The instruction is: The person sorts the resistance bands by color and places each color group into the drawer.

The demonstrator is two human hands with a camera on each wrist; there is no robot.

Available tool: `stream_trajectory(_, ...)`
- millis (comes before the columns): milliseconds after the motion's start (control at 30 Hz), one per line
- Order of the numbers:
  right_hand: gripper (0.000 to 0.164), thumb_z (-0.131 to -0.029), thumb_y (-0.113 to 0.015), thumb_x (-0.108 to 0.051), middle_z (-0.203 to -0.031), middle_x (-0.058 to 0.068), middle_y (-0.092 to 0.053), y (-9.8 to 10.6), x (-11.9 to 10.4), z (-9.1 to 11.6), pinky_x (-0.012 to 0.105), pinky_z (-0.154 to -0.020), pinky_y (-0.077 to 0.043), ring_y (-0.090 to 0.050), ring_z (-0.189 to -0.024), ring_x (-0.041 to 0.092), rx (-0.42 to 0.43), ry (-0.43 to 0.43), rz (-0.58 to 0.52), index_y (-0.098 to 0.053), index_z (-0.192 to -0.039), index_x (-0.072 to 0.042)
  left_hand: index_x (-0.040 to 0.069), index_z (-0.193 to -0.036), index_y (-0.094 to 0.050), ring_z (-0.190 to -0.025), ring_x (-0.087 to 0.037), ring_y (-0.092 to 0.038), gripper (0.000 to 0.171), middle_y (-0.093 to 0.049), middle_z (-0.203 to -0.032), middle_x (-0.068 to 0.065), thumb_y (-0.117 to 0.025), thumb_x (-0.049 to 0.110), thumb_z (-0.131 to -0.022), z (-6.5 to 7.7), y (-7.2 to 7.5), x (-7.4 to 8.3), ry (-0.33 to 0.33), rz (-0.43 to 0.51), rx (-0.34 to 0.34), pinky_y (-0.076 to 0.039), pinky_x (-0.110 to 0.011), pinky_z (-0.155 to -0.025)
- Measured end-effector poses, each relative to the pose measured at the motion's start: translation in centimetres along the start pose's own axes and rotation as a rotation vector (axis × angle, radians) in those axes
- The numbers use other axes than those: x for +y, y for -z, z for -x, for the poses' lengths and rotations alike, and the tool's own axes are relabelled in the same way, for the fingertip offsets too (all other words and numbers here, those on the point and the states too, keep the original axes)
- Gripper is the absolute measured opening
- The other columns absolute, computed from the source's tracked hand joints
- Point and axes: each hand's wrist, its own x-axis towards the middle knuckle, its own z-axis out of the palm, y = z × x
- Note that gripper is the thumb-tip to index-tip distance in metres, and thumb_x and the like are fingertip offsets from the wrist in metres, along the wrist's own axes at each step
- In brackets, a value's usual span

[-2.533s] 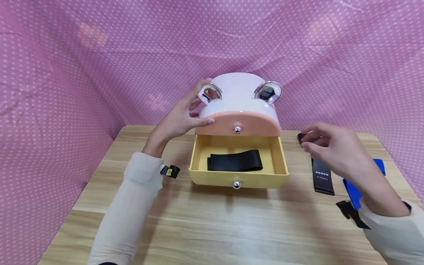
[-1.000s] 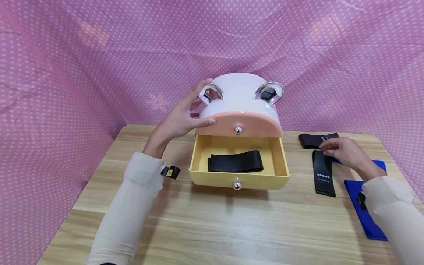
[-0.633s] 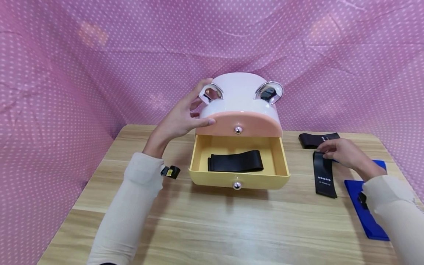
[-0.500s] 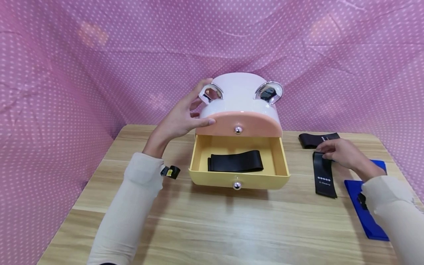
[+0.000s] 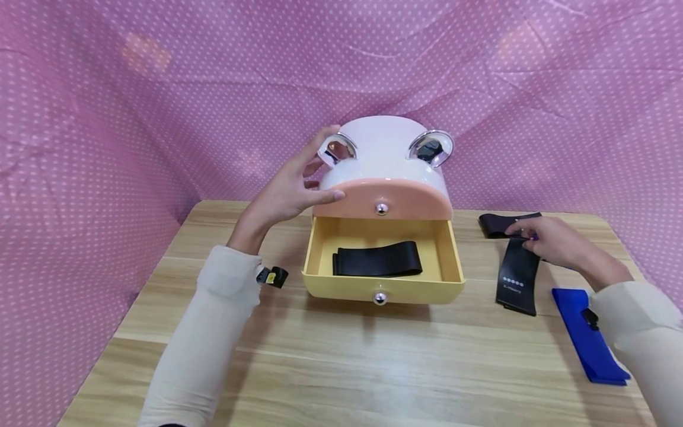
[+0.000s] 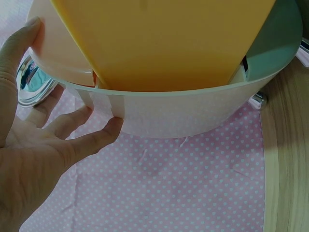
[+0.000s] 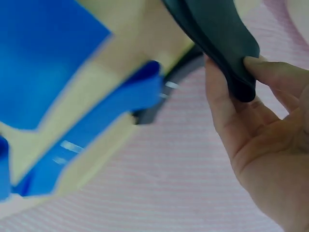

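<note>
My left hand (image 5: pixel 285 193) grips the left side of a small white drawer box (image 5: pixel 386 148) with silver ears. Its thumb lies on the peach upper drawer front (image 5: pixel 416 198), and the fingers press the side wall (image 6: pixel 169 111) in the left wrist view. Below, the yellow drawer (image 5: pixel 341 289) is pulled out, with a folded black resistance band (image 5: pixel 379 259) lying inside. At the right, my right hand (image 5: pixel 557 240) pinches the far end of another folded black resistance band (image 5: pixel 519 279), printed "X-Heavy". In the right wrist view, thumb and fingers hold this band (image 7: pixel 217 38) by its folded end.
Behind the right hand lies one more black band (image 5: pixel 496 225), partly covered by the fingers. A blue band (image 5: pixel 592 350) lies by the right forearm, and another blue band (image 7: pixel 106 111) shows in the right wrist view. Pink dotted cloth (image 5: pixel 256 71) surrounds the wooden table (image 5: pixel 320 367).
The right hand came down to the X-Heavy band and took hold of its far end. The band's near end has since swung left. The left hand stays on the box.
</note>
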Motion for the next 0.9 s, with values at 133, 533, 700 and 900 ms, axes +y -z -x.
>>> stream_trajectory(133, 0.036, -0.093, -0.058, 0.01, -0.097, 0.013, -0.064, 1.3, -1.6, 0.6, 0.033, -0.066, -0.048, -0.054, -0.083, 0.024, 0.004, 0.018, 0.057, -0.07, -0.127, 0.005, 0.046, -0.165, -0.023, -0.154, -0.036, -0.039, 0.105, -0.037, -0.168, -0.002, -0.088, 0.02, -0.087, 0.0, 0.1, 0.0, 0.001, -0.003, 0.0, -0.044, -0.063, -0.117)
stream_trajectory(533, 0.035, -0.094, -0.061, 0.012, -0.104, 0.015, -0.059, 4.2, -5.8, 2.3, 0.027, -0.061, -0.056, -0.06, -0.085, 0.024, 0.066, 0.069, 0.017, -0.069, -0.126, 0.0, 0.047, -0.164, -0.024, -0.154, -0.038, -0.038, 0.105, -0.034, -0.169, -0.001, -0.089, 0.021, -0.086, 0.0, 0.1, 0.0, -0.001, -0.004, -0.001, -0.045, -0.064, -0.116)
stream_trajectory(700, 0.036, -0.093, -0.062, 0.013, -0.117, 0.025, -0.067, 5.3, -7.2, 2.8, 0.044, -0.069, -0.065, -0.069, -0.097, 0.043, 0.129, 0.105, 0.012, -0.069, -0.126, 0.0, 0.047, -0.164, -0.024, -0.154, -0.037, -0.039, 0.104, -0.032, -0.17, -0.001, -0.088, 0.021, -0.086, 0.0, 0.1, 0.1, -0.006, 0.001, -0.003, -0.046, -0.063, -0.115)
stream_trajectory(900, 0.037, -0.093, -0.063, 0.013, -0.122, 0.03, -0.07, 6.8, -9.2, 3.6, 0.051, -0.073, -0.065, -0.073, -0.095, 0.048, 0.199, 0.112, 0.005, -0.07, -0.127, 0.001, 0.047, -0.164, -0.025, -0.154, -0.037, -0.039, 0.103, -0.032, -0.17, -0.001, -0.088, 0.021, -0.087, 0.0, 0.1, 0.1, -0.008, -0.004, -0.003, -0.046, -0.063, -0.115)
